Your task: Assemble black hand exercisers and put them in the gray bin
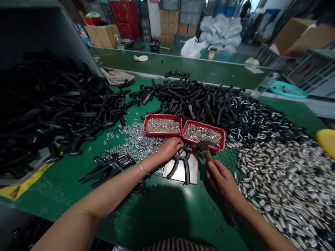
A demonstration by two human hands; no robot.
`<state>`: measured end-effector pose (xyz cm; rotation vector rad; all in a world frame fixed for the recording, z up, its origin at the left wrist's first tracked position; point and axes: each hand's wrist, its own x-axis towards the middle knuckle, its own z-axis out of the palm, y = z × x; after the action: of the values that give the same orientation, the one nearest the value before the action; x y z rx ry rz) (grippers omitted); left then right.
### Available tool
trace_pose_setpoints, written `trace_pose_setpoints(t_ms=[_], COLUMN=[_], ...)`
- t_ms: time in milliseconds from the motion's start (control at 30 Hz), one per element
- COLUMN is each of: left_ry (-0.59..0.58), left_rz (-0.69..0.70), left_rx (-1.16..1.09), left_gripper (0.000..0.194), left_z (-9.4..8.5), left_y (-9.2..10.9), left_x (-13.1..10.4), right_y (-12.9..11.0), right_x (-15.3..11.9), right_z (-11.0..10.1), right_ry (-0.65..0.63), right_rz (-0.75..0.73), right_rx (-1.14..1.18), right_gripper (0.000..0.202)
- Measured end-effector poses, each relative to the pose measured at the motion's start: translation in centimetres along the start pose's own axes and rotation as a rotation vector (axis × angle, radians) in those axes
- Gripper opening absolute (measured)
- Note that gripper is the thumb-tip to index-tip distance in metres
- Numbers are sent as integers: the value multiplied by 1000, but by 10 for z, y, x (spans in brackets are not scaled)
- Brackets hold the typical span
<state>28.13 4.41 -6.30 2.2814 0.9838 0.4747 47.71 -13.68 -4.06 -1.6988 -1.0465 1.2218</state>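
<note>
A hammer (206, 150) is in my right hand (221, 179), its fingers wrapped round the wooden handle and its dark head over the edge of the right red tray. My left hand (170, 148) is closed in a pinch at the top of a black plier-like clamp (186, 164); what its fingertips hold, if anything, is hidden. The clamp lies with its two handles towards me on a metal plate (193, 174). Just beyond my hands sit two red trays: the left tray (162, 134) has tiny metal parts, the right tray (223, 139) small pins.
Black clamp parts (193, 97) are heaped behind the trays and in a grey bin (62, 21) at left. Washers (138, 143) lie scattered left of the plate. Metal springs (282, 184) and screws (261, 115) cover the right side. Several clamps (111, 165) lie beside my left forearm.
</note>
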Motion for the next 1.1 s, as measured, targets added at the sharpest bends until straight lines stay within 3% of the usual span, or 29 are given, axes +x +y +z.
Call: trace_pose_setpoints(t_ms=[267, 433, 533, 700, 833, 933, 1100], left_ry=[-3, 1, -23, 71, 183, 96, 33], left_rz=[38, 316, 424, 268, 230, 333, 386], left_rx=[109, 554, 683, 506, 389, 444, 486], left_gripper=[18, 24, 25, 21, 26, 28, 30], left_z=[3, 10, 15, 17, 5, -2, 1], left_y=[2, 6, 5, 4, 11, 16, 11], left_x=[-2, -11, -14, -22, -45, -64, -73], right_y=[13, 13, 10, -9, -35, -46, -51], right_x=[6, 4, 3, 6, 7, 16, 39], right_z=[1, 3, 2, -9, -18, -14, -4], right_ry=[-22, -13, -18, -37, 2, 57, -137], right_rz=[7, -1, -27, -116, -329, -440, -364], right_rx=[84, 49, -28, -288, -541, -673, -792], right_gripper=[36, 39, 39, 40, 34, 35, 31])
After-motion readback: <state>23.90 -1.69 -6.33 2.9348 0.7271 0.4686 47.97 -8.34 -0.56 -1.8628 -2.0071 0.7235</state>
